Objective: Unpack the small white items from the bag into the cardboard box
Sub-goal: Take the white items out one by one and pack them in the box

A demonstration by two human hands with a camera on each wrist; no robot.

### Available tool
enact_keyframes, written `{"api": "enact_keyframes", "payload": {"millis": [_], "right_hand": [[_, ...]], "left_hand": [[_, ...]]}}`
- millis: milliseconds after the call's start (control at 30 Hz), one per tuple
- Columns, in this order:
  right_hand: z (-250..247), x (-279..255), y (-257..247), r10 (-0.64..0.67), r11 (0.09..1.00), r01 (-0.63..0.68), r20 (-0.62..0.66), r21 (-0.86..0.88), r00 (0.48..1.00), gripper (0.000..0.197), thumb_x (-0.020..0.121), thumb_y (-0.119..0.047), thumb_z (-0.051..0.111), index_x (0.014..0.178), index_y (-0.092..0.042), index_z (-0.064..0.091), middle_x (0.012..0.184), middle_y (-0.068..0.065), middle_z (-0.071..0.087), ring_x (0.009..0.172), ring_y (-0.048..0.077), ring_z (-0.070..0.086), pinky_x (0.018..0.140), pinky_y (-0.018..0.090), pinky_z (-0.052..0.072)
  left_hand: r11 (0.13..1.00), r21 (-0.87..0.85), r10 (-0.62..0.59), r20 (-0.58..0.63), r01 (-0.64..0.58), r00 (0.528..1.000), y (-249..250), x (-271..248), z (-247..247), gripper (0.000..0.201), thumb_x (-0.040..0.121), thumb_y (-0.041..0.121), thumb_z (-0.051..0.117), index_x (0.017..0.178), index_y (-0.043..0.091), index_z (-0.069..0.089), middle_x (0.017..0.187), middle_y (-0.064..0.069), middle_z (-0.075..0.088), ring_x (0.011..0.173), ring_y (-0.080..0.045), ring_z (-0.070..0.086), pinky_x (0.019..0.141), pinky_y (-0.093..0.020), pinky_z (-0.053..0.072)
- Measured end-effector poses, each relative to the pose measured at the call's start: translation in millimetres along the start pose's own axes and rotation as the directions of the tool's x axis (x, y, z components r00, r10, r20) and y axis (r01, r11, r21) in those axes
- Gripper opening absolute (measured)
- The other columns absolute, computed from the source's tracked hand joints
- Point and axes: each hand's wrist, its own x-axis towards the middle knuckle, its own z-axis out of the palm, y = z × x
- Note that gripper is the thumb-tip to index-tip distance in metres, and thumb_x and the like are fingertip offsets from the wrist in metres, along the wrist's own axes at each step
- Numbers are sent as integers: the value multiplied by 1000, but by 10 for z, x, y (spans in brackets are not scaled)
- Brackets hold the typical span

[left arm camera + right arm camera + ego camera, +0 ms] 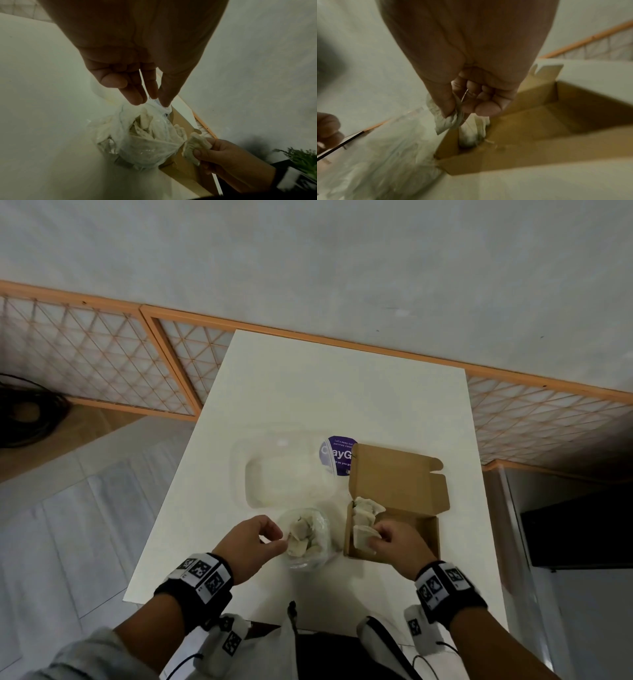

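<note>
The bag holds white items; left hand pinches its rim. Right hand, fingers curled, grips one item at the box edge, others inside. A clear tray and purple lid lie behind on the table

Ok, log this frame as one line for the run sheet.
left hand: pinches bag rim | right hand: holds white item over cardboard box | box: some items in | bag: more left
</note>
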Motion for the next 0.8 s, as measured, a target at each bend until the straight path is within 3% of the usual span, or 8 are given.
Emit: {"api": "enact_keyframes", "payload": {"millis": [67, 167, 367, 467, 567, 633, 700, 800], "right_hand": [[113, 132, 28, 66, 998, -65, 28, -19, 997, 16, 95, -25, 70, 88, -11, 68, 78, 3, 64, 70, 15, 55, 67, 30, 47], [193, 273, 31, 125, 990, -124, 23, -70, 992, 12, 93, -27, 69, 87, -18, 66, 79, 1, 66, 69, 14, 57, 60, 25, 44], [240, 376, -10, 240, 967, -244, -54, -74, 969, 16, 91, -33, 71, 94, -21, 62, 84, 4, 69, 73, 18, 62, 62, 30, 47], [264, 368, -40, 246, 968, -251, -129, -23, 961, 18, 91, -28, 71, 96, -15, 61, 81, 5, 66, 71, 18, 60, 64, 30, 49], [275, 298, -53, 226, 974, -224, -143, 35, 964, 21, 90, -30, 72, 100, -18, 58, 84, 4, 67, 74, 19, 62, 61, 29, 48], [267, 223, -37, 199, 979, -192, -131, 66, 971, 24, 89, -35, 75, 101, -23, 58, 90, 2, 68, 81, 19, 65, 70, 32, 55], [242, 139, -6, 150, 988, -141, -163, 67, 975, 24, 88, -41, 76, 100, -28, 59, 97, -4, 66, 87, 15, 65, 79, 37, 60], [166, -29, -44, 99, 995, -91, -187, 51, 977, 21, 92, -36, 74, 105, -29, 59, 108, -7, 60, 93, 10, 64, 86, 36, 61]], "left_hand": [[1000, 8, -15, 6, 15, 1000, -41, 8, 29, 18, 90, 41, 75, 97, 27, 65, 103, 12, 70, 79, -8, 66, 68, -20, 50], [1000, 19, -22, 8, 22, 1000, -81, 16, 62, 17, 90, 40, 75, 95, 28, 65, 101, 11, 71, 80, -7, 66, 70, -20, 49], [998, 63, -27, 36, 24, 999, -78, 27, 98, 14, 92, 40, 73, 96, 29, 65, 101, 14, 70, 82, -2, 63, 70, -19, 45], [992, 129, 9, 35, -14, 999, -19, 46, 106, 13, 94, 38, 70, 99, 27, 66, 101, 13, 70, 84, -2, 62, 75, -20, 47], [969, 233, 83, 0, -81, 997, 87, 83, 119, 9, 97, 34, 63, 105, 31, 65, 106, 14, 66, 85, -4, 61, 82, -24, 50], [915, 376, 156, -2, -144, 988, 145, 153, 156, 21, 98, 30, 59, 119, 35, 62, 114, 11, 58, 92, -11, 61, 84, -28, 52], [801, 553, 231, 67, -229, 971, 174, 261, 218, 38, 97, 22, 59, 132, 36, 58, 122, 4, 51, 103, -20, 60, 85, -33, 53], [627, 718, 270, 165, -303, 949, 220, 394, 289, 41, 92, 18, 64, 131, 31, 60, 122, -1, 46, 106, -25, 55, 87, -36, 53]]}}
